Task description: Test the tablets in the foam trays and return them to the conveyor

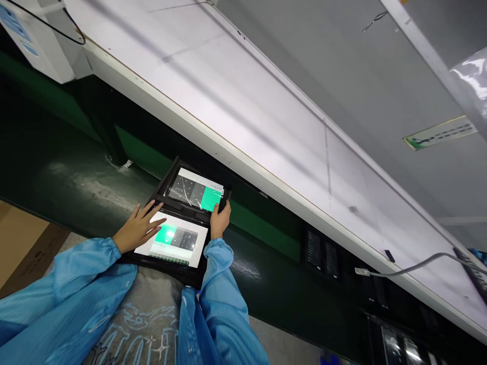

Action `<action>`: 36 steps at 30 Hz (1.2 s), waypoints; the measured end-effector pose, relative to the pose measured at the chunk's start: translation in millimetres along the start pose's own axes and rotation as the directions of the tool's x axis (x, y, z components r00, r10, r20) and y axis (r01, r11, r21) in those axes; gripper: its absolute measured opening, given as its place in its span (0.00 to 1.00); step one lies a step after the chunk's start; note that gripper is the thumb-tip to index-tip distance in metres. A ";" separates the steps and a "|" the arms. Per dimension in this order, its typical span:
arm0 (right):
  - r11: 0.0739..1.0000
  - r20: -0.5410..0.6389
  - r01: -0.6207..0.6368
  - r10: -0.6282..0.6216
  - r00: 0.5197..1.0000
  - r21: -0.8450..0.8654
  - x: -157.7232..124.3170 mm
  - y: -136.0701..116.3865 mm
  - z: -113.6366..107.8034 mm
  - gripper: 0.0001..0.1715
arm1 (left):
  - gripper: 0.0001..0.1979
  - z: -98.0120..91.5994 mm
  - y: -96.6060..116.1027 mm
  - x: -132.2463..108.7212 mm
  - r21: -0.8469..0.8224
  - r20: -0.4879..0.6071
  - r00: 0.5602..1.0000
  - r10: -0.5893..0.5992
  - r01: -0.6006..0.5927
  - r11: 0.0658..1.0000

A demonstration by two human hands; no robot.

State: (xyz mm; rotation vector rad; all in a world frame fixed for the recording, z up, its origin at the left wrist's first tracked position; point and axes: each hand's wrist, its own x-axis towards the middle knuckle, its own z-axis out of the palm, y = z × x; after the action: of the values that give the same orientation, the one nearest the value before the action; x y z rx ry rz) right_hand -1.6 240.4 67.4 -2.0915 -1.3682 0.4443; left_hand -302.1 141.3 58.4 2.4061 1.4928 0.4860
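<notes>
Clock centred on the two-screen device. Nearest, 6 o'clock: grey printed shirt (pixel 148 317), with blue sleeves (pixel 224 289) coming in from 8 and 5. Left hand (pixel 137 226) at 9: spread wide, grasping nothing, fingers reaching over the device's left side; contact of the fingertips can't be told. Right hand (pixel 220 220) at 3: holding the device by its right edge, thumb on the front, other fingers mostly hidden.

Two-screen device (pixel 173 204) is between both hands, just in front of the shirt, black frame. Lower screen (pixel 178 242) lit: green block, grey block, white surround. Upper screen (pixel 196 189), toward 12 to 1: dark key grid, green block, white band with digits. Streaks across it; film or glare, can't tell.

Under and around: dark green bench (pixel 89 190). Brown cardboard box (pixel 21 238) at 9, beyond bench edge. Black slabs (pixel 321 252) just past 3, set under the shelf edge. Glossy panels (pixel 401 350) at 4, cut off. White shelf (pixel 236 96) runs diagonally from 11 to 4. On it, white case (pixel 47 53) between 10 and 11; grey cable (pixel 414 267) past 3, pale plug end over the edge. Farthest: green-and-white sign (pixel 439 133) between 2 and 3.
</notes>
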 end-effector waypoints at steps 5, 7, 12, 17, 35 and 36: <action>1.000 -0.001 -0.005 0.005 1.000 0.002 -1.1 -2.6 -1.5 0.33 | 0.23 0.4 -8.5 11.9 -0.043 0.004 1.000 -0.005 0.005 0.999; 1.000 -0.001 -0.009 0.009 1.000 0.005 -1.4 -3.7 -1.9 0.33 | 0.24 -3.0 -9.1 5.4 -0.072 -0.006 0.999 0.040 -0.040 0.997; 1.000 0.010 -0.021 0.021 1.000 0.016 -1.8 -6.0 -3.2 0.34 | 0.25 -10.7 -2.6 -12.9 -0.078 -0.011 0.968 0.250 -0.250 0.965; 0.999 0.013 -0.034 0.033 0.999 0.036 -1.8 -6.9 -4.1 0.33 | 0.22 -9.2 1.0 -21.1 -0.037 0.015 0.953 0.302 -0.301 0.953; 0.908 0.160 -0.224 0.177 0.971 0.354 38.1 23.4 -0.7 0.28 | 0.33 20.8 -48.1 114.0 -0.497 -0.138 0.864 -0.483 0.362 0.789; 0.904 0.165 -0.226 0.176 0.970 0.363 41.5 23.9 -0.1 0.28 | 0.33 20.2 -49.5 124.8 -0.493 -0.137 0.865 -0.482 0.362 0.791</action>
State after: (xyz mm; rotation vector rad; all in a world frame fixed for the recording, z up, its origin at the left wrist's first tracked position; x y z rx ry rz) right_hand 32.7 271.1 54.0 -1.9083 -1.0331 0.8725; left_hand -282.1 274.0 38.0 1.6265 1.7289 0.9433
